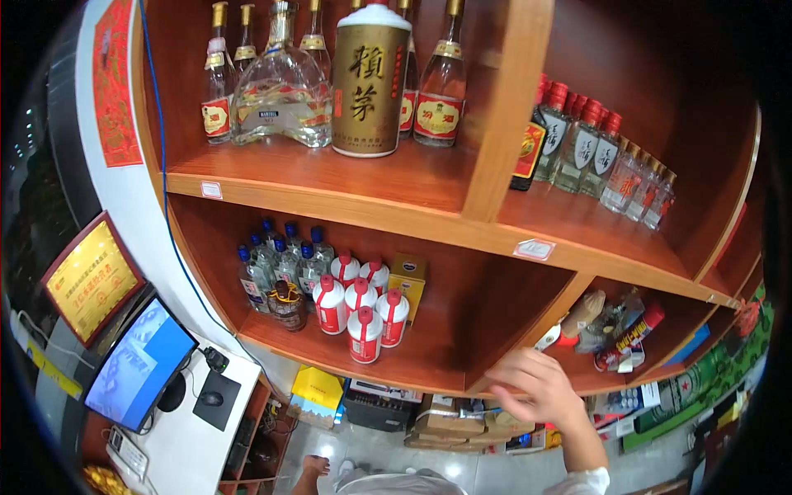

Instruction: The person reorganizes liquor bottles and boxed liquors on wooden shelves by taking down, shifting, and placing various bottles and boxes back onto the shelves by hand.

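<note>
My right hand (536,388) is raised in front of the lower shelf's front edge, its fingers apart and slightly bent, with nothing in them. Low in the view, my left hand (315,466) hangs by my body; its fingers are too small to make out. Above and left of the right hand, white bottles with red labels (364,334) stand grouped on the lower shelf. Beside them are a brown round bottle (287,307), clear bottles with blue caps (252,280) and a gold box (407,280).
The upper shelf (330,177) holds a large gold bottle (371,82) and clear bottles. Small bottles (586,144) fill the right compartment. At left is a desk (239,371) with a monitor (140,363). Cardboard boxes (445,421) lie under the shelves.
</note>
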Demonstrator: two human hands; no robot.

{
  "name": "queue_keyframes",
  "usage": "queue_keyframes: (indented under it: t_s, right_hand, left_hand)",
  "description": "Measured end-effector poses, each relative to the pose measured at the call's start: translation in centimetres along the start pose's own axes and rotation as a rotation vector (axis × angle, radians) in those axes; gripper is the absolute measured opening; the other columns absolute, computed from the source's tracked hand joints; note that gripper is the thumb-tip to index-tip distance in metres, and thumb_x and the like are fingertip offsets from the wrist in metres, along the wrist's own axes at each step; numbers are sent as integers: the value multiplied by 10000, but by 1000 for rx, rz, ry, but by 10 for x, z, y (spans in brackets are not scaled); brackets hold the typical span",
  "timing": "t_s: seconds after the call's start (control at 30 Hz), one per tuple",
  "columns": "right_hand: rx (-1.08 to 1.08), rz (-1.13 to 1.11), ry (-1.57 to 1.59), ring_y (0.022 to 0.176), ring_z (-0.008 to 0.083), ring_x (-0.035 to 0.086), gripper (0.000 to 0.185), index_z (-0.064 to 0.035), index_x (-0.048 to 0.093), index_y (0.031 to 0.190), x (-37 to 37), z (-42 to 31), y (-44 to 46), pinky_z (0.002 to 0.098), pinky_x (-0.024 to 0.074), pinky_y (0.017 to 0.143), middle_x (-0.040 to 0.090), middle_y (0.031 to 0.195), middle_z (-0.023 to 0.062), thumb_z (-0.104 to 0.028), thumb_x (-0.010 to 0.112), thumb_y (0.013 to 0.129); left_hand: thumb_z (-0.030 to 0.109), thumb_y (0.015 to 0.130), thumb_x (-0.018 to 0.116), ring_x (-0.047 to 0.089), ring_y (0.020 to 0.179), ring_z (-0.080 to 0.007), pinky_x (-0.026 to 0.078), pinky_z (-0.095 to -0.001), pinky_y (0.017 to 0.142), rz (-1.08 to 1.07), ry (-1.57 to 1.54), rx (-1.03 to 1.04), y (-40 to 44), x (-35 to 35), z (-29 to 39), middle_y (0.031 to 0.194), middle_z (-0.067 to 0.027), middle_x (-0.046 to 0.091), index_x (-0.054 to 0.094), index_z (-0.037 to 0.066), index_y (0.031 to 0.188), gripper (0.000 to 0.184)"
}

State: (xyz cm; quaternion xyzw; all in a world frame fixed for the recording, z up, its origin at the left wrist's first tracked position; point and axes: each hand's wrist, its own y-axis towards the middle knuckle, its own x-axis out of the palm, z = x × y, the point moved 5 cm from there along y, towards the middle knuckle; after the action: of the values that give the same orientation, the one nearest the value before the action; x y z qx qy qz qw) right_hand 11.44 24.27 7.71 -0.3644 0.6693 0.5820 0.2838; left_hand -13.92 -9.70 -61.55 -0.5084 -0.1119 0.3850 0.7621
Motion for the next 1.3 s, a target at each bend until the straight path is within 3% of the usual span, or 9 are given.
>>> queue_keyframes:
  t_s: [0.17,0.4,0.6,0.67,0.77,0.93,1.1,1.2,1.3]
  right_hand:
    - [130,74,87,1001,300,668,234,-11,711,1080,64,11,82,395,567,865,673,1086,131,-86,752,862]
    - [-209,198,87,919,280,687,241,-14,724,1047,42,-68,194,369,586,776,685,1042,129,-17,762,809]
    - [-423,517,-238,953,300,691,366,0,672,1192,26,-96,339,371,544,888,712,1038,168,-105,736,847]
    - [-297,567,-308,1096,413,637,491,54,599,1226,30,-75,396,494,521,964,642,1139,257,-252,728,864]
    - [92,511,-323,1063,419,653,582,66,548,1279,28,-49,466,479,505,1014,668,1004,268,-361,686,908]
    - [315,478,-197,1212,436,636,906,66,581,1310,39,2,515,453,478,1050,665,1241,323,-674,704,802]
    - [246,517,-200,1140,480,659,907,133,543,1269,48,2,513,499,514,998,670,1170,362,-656,660,838]
    - [312,517,-225,1004,444,687,672,92,531,1261,49,-19,504,494,555,930,704,1004,301,-517,575,981]
    - [320,513,-268,1023,439,699,796,110,499,1297,51,-16,504,491,566,927,693,1094,327,-619,531,980]
  left_hand:
    - [76,904,673,713,672,-302,624,-471,596,-40,-20,-94,19,-69,-18,837,-151,724,701,-38,952,127]
    - [133,937,625,721,725,-304,607,-468,621,-106,51,-279,24,-109,-94,895,-136,736,677,-19,1044,193]
    - [147,947,609,715,697,-304,601,-458,611,-107,22,-218,15,-113,-98,885,-138,734,668,-9,1059,200]
    - [151,951,604,712,687,-304,599,-455,607,-95,36,-182,12,-115,-87,882,-138,733,664,-6,1064,203]
    - [157,959,575,692,640,-284,580,-425,561,-71,-106,-93,30,-117,-83,847,-149,720,656,16,1074,200]
    - [146,930,594,689,613,-275,536,-387,491,43,-404,-78,36,-136,-79,812,-150,710,651,9,1040,185]
    - [128,911,603,690,605,-276,545,-391,485,199,-482,-71,24,-165,-112,800,-155,703,642,-7,1030,184]
    - [117,899,608,692,600,-276,551,-394,482,303,-518,-52,9,-180,-136,793,-157,699,637,-17,1023,185]
    - [107,888,613,693,595,-276,556,-397,478,385,-529,-21,-4,-191,-148,786,-160,695,632,-27,1016,187]
